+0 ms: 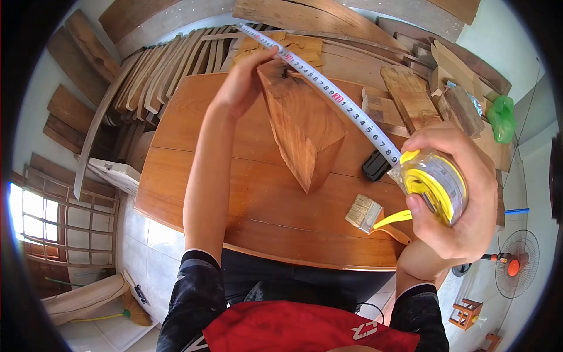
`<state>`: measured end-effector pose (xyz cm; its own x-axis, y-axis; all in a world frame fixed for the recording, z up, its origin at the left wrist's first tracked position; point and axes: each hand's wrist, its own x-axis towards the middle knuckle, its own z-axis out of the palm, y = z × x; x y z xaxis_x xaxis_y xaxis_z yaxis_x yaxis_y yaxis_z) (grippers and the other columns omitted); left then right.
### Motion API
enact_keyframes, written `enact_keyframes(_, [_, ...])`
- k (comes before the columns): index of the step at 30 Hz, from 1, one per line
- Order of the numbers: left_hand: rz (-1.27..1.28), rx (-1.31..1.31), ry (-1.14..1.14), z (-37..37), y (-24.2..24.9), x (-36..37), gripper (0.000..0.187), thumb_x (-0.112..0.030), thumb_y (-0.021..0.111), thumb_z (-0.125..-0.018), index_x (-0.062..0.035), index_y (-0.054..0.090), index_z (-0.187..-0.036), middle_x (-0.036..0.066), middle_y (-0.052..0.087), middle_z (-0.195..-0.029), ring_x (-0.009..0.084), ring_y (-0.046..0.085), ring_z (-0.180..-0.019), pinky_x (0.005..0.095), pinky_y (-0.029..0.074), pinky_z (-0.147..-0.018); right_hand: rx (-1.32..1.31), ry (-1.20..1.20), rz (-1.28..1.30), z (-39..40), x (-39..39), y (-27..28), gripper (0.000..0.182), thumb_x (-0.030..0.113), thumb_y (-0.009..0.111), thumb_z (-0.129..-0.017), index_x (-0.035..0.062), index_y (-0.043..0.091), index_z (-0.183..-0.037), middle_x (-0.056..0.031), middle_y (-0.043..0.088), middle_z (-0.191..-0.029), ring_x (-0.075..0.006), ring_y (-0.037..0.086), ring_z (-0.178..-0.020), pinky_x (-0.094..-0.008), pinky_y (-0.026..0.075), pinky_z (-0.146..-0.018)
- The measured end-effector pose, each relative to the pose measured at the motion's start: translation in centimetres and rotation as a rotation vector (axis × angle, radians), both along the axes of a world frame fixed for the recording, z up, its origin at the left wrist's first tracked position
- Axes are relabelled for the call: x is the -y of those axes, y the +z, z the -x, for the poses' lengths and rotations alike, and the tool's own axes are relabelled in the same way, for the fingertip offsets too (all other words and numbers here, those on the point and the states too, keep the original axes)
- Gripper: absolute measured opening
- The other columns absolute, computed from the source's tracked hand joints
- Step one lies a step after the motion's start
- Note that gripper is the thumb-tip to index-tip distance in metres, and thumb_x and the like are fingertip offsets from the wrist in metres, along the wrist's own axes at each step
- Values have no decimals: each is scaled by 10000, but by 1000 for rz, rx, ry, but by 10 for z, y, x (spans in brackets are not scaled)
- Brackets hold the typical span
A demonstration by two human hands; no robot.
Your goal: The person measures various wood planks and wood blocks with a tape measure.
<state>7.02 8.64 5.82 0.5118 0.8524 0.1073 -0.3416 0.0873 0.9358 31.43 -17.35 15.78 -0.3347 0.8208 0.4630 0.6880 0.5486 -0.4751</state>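
My right hand (454, 199) is wrapped round a clear-cased tape measure (431, 179) with yellow parts and a yellow strap. Its white blade (328, 89) runs out to the upper left, above an angular wooden block (305, 126). Near the block's far end, my left hand (249, 79) pinches the blade, with some of the blade extending beyond the fingers. The block rests on the brown wooden table (246, 202), its pointed corner towards me.
A brush (363, 212) and a black object (375, 166) lie on the table's right side. Behind are stacked boards (170, 73), a rough plank (407, 97) and a green bag (501, 119). A fan (515, 267) stands at the right.
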Motion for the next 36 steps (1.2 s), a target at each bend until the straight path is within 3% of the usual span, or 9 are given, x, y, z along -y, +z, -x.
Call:
enact_keyframes(2, [-93,-40,-42,15,-1,-22,440,-414,529,-1031,-14,700,-961,135,718,-968,261,675,-947,390,537,-917,-6,-4,-19,2,4,1,513,104,696,-658,-38,615,-1144,-167,648,-1041,-244,648,-908,-329,504,-830])
enact_keyframes(3, [-51,-76,41,17,8,-18,392,-383,554,-1029,-44,707,-905,94,721,-896,221,673,-925,354,514,-907,-13,-1,-26,2,5,1,516,105,697,-655,-41,615,-1143,-169,648,-1037,-245,648,-906,-330,504,-825])
enact_keyframes(6, [-130,-140,213,23,6,-26,344,-416,620,-992,-97,716,-905,43,754,-921,177,691,-972,330,450,-928,-46,16,-20,5,6,2,520,113,700,-649,-50,615,-1135,-179,647,-1024,-252,648,-901,-332,504,-818])
enact_keyframes(11, [-374,-305,114,31,20,-12,241,-353,578,-1048,-123,634,-1092,78,770,-1057,148,700,-1009,311,513,-807,-27,33,-17,5,3,-3,518,119,697,-642,-61,613,-1121,-192,643,-1016,-267,643,-902,-343,503,-820])
enact_keyframes(14, [-474,-338,47,40,25,-5,309,-371,557,-1063,-94,636,-1175,120,744,-1163,172,690,-1050,344,537,-848,-15,35,-16,3,3,-4,516,124,697,-636,-63,611,-1109,-197,639,-1010,-274,639,-900,-346,500,-815])
enact_keyframes(15, [-512,-390,16,42,30,6,438,-400,510,-1080,-77,609,-1359,158,689,-1289,186,657,-1135,376,529,-927,-13,41,-20,2,3,-4,517,127,698,-633,-64,611,-1106,-198,637,-1008,-276,637,-899,-346,498,-812])
enact_keyframes(18, [-498,-309,-33,42,25,16,538,-424,435,-1092,-73,546,-1484,154,635,-1390,205,597,-1258,383,504,-984,-17,62,-58,0,5,-4,526,140,702,-618,-66,610,-1092,-198,633,-999,-277,634,-886,-344,495,-788])
enact_keyframes(24, [-466,-315,-62,46,27,14,561,-398,387,-1075,-18,599,-1429,114,586,-1483,246,523,-1371,412,444,-1076,-73,51,-125,5,7,-8,526,144,706,-576,-65,622,-1052,-193,637,-959,-269,636,-839,-332,494,-743])
enact_keyframes(36, [-523,-413,-124,58,39,19,585,-297,482,-975,30,553,-1454,126,543,-1526,232,535,-1351,394,429,-1100,-13,34,-49,7,15,-4,507,58,713,-578,-28,623,-1069,-180,646,-977,-292,654,-829,-341,512,-767])
